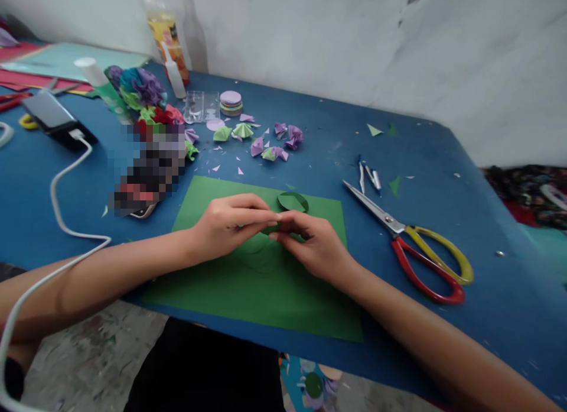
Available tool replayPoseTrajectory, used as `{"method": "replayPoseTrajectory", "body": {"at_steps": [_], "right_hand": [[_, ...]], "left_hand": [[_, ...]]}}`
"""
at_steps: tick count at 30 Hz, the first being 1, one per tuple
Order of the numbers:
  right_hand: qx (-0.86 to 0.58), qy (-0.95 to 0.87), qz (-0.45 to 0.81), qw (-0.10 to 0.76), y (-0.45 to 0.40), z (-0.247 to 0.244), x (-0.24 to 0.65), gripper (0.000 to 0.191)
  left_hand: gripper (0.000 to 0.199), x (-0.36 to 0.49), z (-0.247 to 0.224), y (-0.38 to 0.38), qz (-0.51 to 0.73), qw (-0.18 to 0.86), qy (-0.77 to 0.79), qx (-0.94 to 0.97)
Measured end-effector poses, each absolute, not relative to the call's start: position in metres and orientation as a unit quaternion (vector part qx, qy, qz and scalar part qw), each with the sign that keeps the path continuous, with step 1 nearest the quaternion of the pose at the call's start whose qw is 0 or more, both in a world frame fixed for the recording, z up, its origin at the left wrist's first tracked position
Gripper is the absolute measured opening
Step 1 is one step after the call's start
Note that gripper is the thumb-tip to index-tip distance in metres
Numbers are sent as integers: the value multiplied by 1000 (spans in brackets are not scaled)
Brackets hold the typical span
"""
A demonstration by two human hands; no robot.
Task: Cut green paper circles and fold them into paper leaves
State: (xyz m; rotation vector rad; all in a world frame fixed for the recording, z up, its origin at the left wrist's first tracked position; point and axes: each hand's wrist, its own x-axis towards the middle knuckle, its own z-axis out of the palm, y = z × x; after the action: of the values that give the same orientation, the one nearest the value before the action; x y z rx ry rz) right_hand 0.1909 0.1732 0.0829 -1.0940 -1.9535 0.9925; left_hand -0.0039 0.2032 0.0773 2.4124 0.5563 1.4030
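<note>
My left hand (237, 226) and my right hand (312, 243) meet over a green paper sheet (310, 305), fingertips pinched together. Between them is a small piece of dark green paper (271, 229), mostly covered by the fingers; its exact shape is hidden. Just beyond the fingertips, dark green paper circles (293, 202) lie on the sheet, the top one bent up at its edge. Faint round outlines show on the sheet below my hands. To the right of the sheet lie scissors (392, 223) with one red and one yellow handle, blades slightly apart.
Behind the sheet are folded purple and green paper pieces (270, 152), scraps and a stack of paper discs (231, 103). A compass (370, 175) lies near the scissors. At left are a phone (148, 175), a white cable (55, 193), a glue stick (104, 90) and a bottle (166, 36).
</note>
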Motion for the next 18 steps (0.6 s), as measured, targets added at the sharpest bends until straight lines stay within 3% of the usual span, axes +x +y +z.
{"method": "replayPoseTrajectory", "body": {"at_steps": [4, 10, 18], "right_hand": [[-437, -715, 441, 323, 176, 91, 190, 21], [-485, -674, 432, 351, 187, 108, 198, 21], [-521, -707, 312, 361, 209, 110, 219, 22]], "left_hand": [[11, -2, 81, 202, 495, 226, 253, 800], [8, 6, 93, 200, 459, 416, 376, 689], [12, 33, 110, 238, 355, 401, 399, 745]]}}
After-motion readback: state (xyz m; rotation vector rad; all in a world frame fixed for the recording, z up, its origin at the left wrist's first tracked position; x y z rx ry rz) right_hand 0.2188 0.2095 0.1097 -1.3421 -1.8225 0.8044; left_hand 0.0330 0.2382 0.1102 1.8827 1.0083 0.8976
